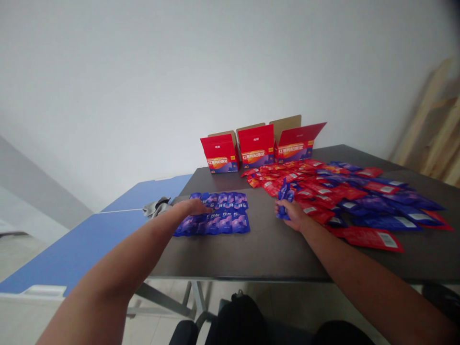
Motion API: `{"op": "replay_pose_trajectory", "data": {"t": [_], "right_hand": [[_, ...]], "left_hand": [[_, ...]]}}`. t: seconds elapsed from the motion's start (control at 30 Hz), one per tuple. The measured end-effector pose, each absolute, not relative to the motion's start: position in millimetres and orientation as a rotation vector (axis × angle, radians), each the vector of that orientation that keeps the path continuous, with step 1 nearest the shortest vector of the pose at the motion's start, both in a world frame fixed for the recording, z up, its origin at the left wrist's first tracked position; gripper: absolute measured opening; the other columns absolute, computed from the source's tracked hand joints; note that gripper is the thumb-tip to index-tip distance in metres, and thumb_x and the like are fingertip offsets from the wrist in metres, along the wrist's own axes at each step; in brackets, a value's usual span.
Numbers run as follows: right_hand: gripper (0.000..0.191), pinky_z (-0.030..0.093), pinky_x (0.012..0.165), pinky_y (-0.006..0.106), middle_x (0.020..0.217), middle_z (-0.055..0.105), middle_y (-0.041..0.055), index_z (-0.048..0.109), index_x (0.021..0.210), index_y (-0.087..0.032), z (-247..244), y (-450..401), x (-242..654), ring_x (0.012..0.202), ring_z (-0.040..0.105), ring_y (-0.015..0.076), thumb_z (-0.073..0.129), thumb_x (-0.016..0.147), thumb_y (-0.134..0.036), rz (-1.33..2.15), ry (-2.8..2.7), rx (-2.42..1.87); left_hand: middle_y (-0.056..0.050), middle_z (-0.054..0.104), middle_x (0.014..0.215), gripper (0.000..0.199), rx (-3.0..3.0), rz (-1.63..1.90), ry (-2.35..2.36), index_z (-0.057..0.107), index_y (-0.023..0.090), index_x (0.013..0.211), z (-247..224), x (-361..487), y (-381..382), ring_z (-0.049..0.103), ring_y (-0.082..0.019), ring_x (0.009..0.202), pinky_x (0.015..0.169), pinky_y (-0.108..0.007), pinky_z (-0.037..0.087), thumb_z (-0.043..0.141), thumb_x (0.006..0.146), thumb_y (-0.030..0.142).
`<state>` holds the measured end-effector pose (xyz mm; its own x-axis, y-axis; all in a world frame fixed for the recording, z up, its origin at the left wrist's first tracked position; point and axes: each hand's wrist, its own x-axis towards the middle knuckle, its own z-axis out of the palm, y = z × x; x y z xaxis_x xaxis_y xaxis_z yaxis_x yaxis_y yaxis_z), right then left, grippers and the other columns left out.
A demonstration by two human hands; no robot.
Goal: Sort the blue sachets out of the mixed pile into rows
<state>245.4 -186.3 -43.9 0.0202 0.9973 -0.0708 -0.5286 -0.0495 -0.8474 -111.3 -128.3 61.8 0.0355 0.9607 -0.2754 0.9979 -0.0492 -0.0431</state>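
Blue sachets (239, 221) with purple fruit prints lie flat in two neat rows on the dark table. My left hand (197, 207) rests over the left part of these rows, fingers stretched out towards the right; part of the sachets is hidden beneath it. On the right, my right hand (292, 214) is closed around a few blue sachets (285, 192) held upright, just left of a large loose pile of red sachets (325, 191) and blue sachets (377, 208).
Three open red cartons (223, 160) stand along the table's back edge by the wall. A grey cloth (157, 208) lies on the lower blue table (108, 239) at the left. Wooden boards (438, 129) lean at the far right.
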Motion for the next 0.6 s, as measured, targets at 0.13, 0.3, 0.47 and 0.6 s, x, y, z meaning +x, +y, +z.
{"op": "replay_pose_trajectory", "data": {"t": [0.13, 0.3, 0.47, 0.6], "right_hand": [[0.016, 0.041, 0.045, 0.02, 0.056, 0.057, -0.0022, 0.055, 0.069, -0.018, -46.6, -184.9, 246.2, 0.05, 0.052, 0.0092, 0.068, 0.059, -0.022, 1.427, -0.749, -0.869], [0.017, 0.042, 0.046, 0.02, 0.056, 0.058, -0.0025, 0.057, 0.07, -0.017, -49.0, -183.6, 246.9, 0.05, 0.052, 0.0091, 0.068, 0.06, -0.023, 1.416, -0.767, -0.883], [0.014, 0.042, 0.046, 0.02, 0.055, 0.058, -0.0019, 0.057, 0.068, -0.017, -49.0, -184.1, 246.4, 0.05, 0.052, 0.0091, 0.068, 0.061, -0.023, 1.427, -0.776, -0.873], [0.016, 0.042, 0.047, 0.02, 0.056, 0.058, -0.0021, 0.057, 0.069, -0.017, -47.8, -184.8, 246.2, 0.05, 0.052, 0.009, 0.069, 0.061, -0.023, 1.422, -0.768, -0.871]], "left_hand": [[-0.013, 0.065, 0.059, 0.06, 1.986, -0.568, 2.061, 0.07, 0.018, 0.07, 46.7, -95.9, -141.3, 0.065, -0.028, 0.063, 0.07, -0.038, 0.047, 0.059, 0.053, 0.074], [-0.011, 0.064, 0.057, 0.062, 1.97, -0.535, 2.073, 0.07, 0.02, 0.069, 39.6, -90.3, -149.3, 0.064, -0.027, 0.059, 0.068, -0.038, 0.047, 0.06, 0.048, 0.077], [-0.014, 0.069, 0.077, 0.058, 2.061, -0.393, 2.026, 0.072, 0.023, 0.084, 39.4, -89.3, -150.2, 0.065, -0.03, 0.081, 0.075, -0.037, 0.045, 0.062, 0.054, 0.071], [-0.015, 0.07, 0.082, 0.059, 2.108, -0.386, 2.025, 0.072, 0.022, 0.087, 41.2, -87.7, -152.1, 0.064, -0.033, 0.086, 0.076, -0.038, 0.045, 0.061, 0.054, 0.071]]}}
